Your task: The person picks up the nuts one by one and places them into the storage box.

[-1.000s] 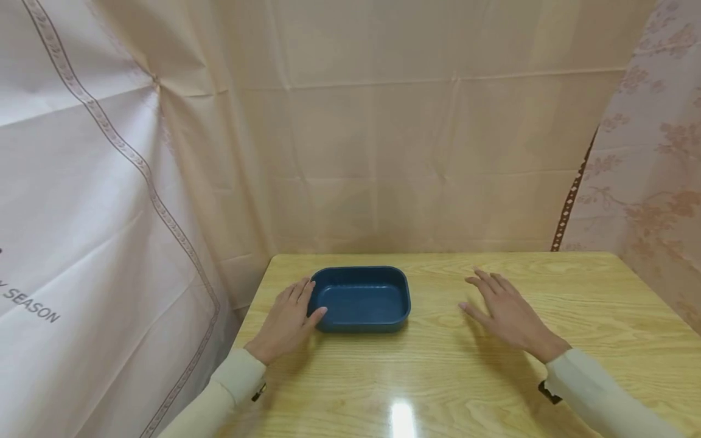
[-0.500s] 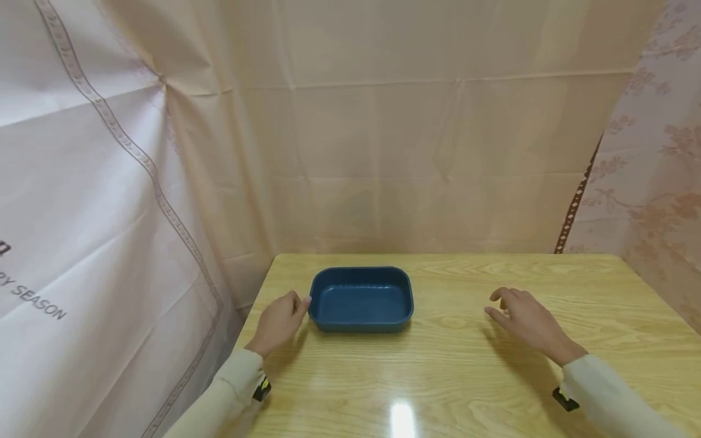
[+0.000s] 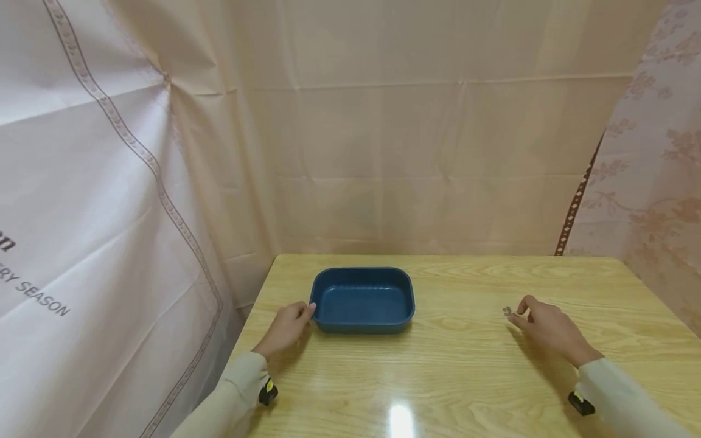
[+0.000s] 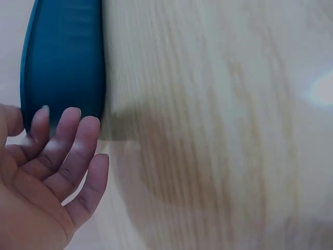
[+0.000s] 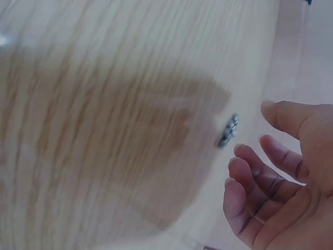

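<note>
A deep blue rectangular dish (image 3: 364, 329) stands on the wooden table, with only its bare inside showing in the head view. At its left end my left hand (image 3: 286, 328) holds the rim, thumb on the edge and fingers against the outer wall. The dish's end wall (image 4: 65, 67) rises above those fingers in the left wrist view. My right hand (image 3: 550, 328) is low over the table's right half, fingers loosely bent. Just off its fingertips is a small, shiny, beaded metal piece (image 5: 228, 131), apart from the fingers in the right wrist view; its exact kind is unclear.
The pale wooden table (image 3: 438, 377) has a bright light reflection near the front. A beige cloth (image 3: 372, 152) hangs along its back edge. Printed cloths (image 3: 98, 243) close off the left and right sides.
My right hand has drawn back to the right, its fingers bending, and the small metal piece has come into sight. My left hand's fingers have left the dish's inside and lie outside it.
</note>
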Tool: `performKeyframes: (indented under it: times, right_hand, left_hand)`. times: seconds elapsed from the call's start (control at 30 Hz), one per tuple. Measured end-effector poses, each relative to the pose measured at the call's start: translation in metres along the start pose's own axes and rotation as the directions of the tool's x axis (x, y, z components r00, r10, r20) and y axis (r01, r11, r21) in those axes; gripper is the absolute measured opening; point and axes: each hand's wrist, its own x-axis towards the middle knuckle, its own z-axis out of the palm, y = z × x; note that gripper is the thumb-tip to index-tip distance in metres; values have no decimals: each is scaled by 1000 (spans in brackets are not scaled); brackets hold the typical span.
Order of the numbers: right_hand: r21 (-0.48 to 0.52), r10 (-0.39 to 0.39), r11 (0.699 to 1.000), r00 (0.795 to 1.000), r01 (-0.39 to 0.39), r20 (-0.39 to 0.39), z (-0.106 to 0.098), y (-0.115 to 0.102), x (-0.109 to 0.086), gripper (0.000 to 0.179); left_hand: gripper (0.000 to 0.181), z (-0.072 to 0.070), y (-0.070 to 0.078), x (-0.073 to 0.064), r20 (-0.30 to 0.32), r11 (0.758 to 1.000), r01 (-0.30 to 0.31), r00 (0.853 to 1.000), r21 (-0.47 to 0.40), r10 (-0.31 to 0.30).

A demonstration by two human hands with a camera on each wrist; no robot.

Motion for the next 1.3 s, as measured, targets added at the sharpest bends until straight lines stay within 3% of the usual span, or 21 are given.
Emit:
performKeyframes:
  times: [0.17, 0.5, 0.83, 1.3]
  right_hand:
    - [11, 31, 999, 999, -31, 22, -3, 15, 2, 36]
    - [13, 60, 998, 998, -60, 11, -4, 34, 3, 39]
    - [43, 77, 996, 997, -78, 33, -4, 37, 5, 30]
    - [82, 41, 996, 999, -43, 29, -2, 34, 6, 25]
  left_hand:
    - [39, 7, -2, -1, 28, 998, -2, 1000, -63, 4]
    - [39, 9, -1, -4, 23, 1000, -17, 1000, -19, 18]
    - [37, 9, 0, -4, 18, 1000, -25, 1000, -9, 25]
    - [37, 7, -2, -2, 40, 1000, -22, 999, -3, 22]
